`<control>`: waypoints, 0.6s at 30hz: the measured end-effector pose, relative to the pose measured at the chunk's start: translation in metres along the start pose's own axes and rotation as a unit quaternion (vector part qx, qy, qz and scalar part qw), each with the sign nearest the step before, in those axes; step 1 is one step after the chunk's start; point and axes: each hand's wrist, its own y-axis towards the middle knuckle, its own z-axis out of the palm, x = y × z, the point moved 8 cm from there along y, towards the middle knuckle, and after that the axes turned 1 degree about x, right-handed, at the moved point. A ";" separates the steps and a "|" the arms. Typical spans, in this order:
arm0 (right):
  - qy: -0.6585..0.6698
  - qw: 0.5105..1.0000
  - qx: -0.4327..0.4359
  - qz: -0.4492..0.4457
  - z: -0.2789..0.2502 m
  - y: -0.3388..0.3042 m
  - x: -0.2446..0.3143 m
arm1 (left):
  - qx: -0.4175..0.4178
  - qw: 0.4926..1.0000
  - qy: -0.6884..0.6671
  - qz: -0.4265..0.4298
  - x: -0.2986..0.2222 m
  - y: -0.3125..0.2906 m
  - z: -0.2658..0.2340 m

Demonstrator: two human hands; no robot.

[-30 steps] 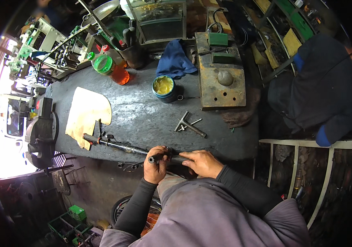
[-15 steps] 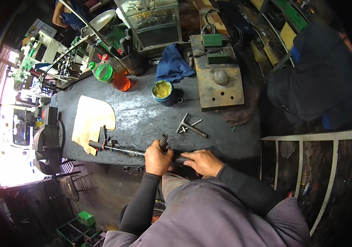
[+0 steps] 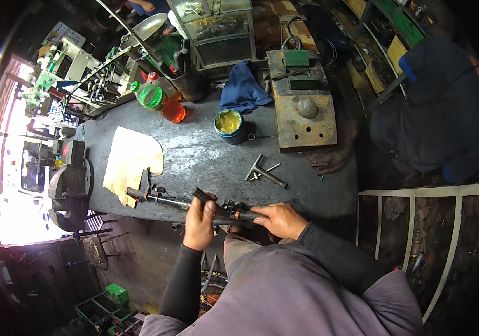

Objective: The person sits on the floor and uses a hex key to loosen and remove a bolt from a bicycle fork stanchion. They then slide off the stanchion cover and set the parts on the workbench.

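A bicycle handlebar (image 3: pixel 169 201) lies along the bench's near edge, with dark grips, orange-red rings near them and small lever fittings. My left hand (image 3: pixel 199 227) is closed round a short dark object (image 3: pixel 201 194), its ribbed-looking end poking up past the thumb; its kind is unclear. That hand is over the bar's middle. At the bar's right end my right hand (image 3: pixel 281 220) grips the black handlebar grip (image 3: pixel 253 215), index finger stretched along the top. Beyond the hands lies a T-handle wrench (image 3: pixel 265 171) with a smaller metal tool under it.
An open tub of yellowish grease (image 3: pixel 229 124) stands mid-bench near a blue cloth (image 3: pixel 243 89). Bottles of red liquid (image 3: pixel 171 111) stand back left, beside a tan sheet (image 3: pixel 133 159). A bench vise (image 3: pixel 70 187) projects at the left edge. A rusty steel plate (image 3: pixel 304 120) lies back right.
My left hand has shifted left and turned upright, raising the dark object off the bar. The bar's fittings and red ring beside my right hand now show. My right hand stays on the grip.
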 end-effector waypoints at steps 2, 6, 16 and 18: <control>-0.009 1.000 0.001 -0.002 0.000 0.000 0.003 | 0.007 0.996 0.071 0.045 -0.003 -0.016 0.009; -0.013 1.000 -0.007 -0.012 0.000 -0.001 0.002 | -0.082 0.995 0.035 0.045 -0.005 -0.024 0.009; -0.032 0.997 -0.035 -0.055 0.003 0.000 -0.001 | 0.170 0.974 0.136 -0.066 0.018 0.058 0.017; -0.028 0.997 -0.044 -0.061 0.005 0.002 -0.008 | 0.181 0.963 0.184 -0.075 0.013 0.063 0.023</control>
